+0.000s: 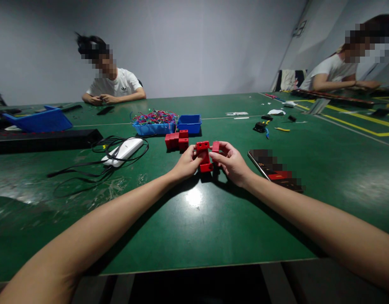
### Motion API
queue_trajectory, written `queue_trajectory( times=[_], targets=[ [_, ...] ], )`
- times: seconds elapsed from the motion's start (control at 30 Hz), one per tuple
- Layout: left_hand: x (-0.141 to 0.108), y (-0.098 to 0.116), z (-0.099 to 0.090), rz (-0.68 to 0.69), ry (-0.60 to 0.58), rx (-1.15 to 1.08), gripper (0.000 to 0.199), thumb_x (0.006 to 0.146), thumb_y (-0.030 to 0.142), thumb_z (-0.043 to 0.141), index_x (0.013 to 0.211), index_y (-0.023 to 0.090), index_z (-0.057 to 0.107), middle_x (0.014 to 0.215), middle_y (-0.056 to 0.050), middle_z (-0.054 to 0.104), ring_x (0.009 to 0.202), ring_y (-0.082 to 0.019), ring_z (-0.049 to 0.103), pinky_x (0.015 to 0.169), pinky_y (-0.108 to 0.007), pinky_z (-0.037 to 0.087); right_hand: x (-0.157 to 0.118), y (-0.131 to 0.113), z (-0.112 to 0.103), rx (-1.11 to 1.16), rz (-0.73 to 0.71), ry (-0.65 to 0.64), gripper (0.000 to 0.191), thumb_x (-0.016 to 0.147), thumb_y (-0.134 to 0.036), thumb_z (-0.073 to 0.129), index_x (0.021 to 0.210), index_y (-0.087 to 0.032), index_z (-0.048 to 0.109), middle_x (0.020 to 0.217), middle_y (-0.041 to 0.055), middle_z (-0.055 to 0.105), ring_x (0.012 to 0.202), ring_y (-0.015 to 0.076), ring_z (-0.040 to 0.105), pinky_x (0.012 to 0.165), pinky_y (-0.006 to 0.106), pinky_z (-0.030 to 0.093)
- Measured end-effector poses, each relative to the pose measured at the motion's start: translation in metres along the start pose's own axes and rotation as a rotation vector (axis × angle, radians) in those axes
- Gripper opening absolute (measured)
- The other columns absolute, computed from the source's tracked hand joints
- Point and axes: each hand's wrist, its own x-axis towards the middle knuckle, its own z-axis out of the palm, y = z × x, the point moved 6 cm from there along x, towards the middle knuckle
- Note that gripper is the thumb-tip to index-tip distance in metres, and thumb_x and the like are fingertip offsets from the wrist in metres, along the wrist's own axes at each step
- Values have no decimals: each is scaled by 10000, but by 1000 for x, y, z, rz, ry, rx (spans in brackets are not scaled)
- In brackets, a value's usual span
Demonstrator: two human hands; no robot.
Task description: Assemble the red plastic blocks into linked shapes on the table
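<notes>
My left hand (189, 162) is closed on a red block with holes (203, 146), held just above the green table (194, 236). Beside it, my right hand (231, 162) pinches a smaller red piece (216, 146) between thumb and fingers. The two red pieces are close together; whether they touch is hard to see. Several more red blocks (172, 141) sit in a cluster behind my left hand. Parts of both held pieces are hidden by my fingers.
Behind the blocks stand a blue tray of coloured wires (154, 128) and a blue bin (189, 123). A white power strip (124, 151) with black cable lies left, a phone (273, 171) right. Pliers (262, 126) lie farther back. Two people (118, 86) sit across the table.
</notes>
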Motion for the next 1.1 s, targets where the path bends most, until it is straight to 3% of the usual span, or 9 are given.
queue_trajectory(
  times=[0.13, 0.23, 0.47, 0.7, 1.1],
  targets=[
    [0, -1, -1, -7, 8, -12, 379, 825, 335, 693, 1096, 130, 525, 1034, -85, 688, 922, -185, 667, 820, -309, 525, -2, -2, 3, -19, -32, -33, 541, 601, -318, 852, 1052, -225, 568, 1048, 15, 651, 822, 125, 593, 666, 239, 452],
    [0, -2, -1, -10, 12, -28, 386, 824, 331, 692, 1106, 130, 522, 1030, -89, 687, 930, -198, 672, 826, -331, 531, -3, -5, 5, -21, -53, -32, 494, 629, -336, 837, 1041, -231, 586, 1048, 8, 649, 780, 112, 582, 613, 223, 427],
    [1, -4, -1, -38, 24, -60, 356, 825, 270, 692, 1098, 138, 506, 1030, -87, 694, 954, -206, 690, 859, -353, 545, -7, -8, 8, -24, -17, -35, 383, 738, -541, 712, 854, -186, 624, 680, -35, 562, 513, 71, 407, 466, 222, 303],
    [2, -4, -1, -45, 24, -51, 339, 815, 205, 684, 1088, 133, 497, 1058, -97, 685, 953, -204, 689, 874, -364, 548, -8, -5, 13, -8, 0, -128, 418, 776, -597, 655, 820, -183, 619, 655, -17, 583, 498, 88, 472, 467, 230, 387],
    [-1, 4, 1, 74, 5, 47, 288, 839, 174, 637, 1088, 141, 496, 1045, -82, 670, 947, -181, 679, 867, -333, 555, -7, -7, 12, -139, -32, -174, 436, 768, -622, 657, 789, -187, 634, 600, -25, 601, 373, 63, 416, 379, 226, 286]
  ],
)
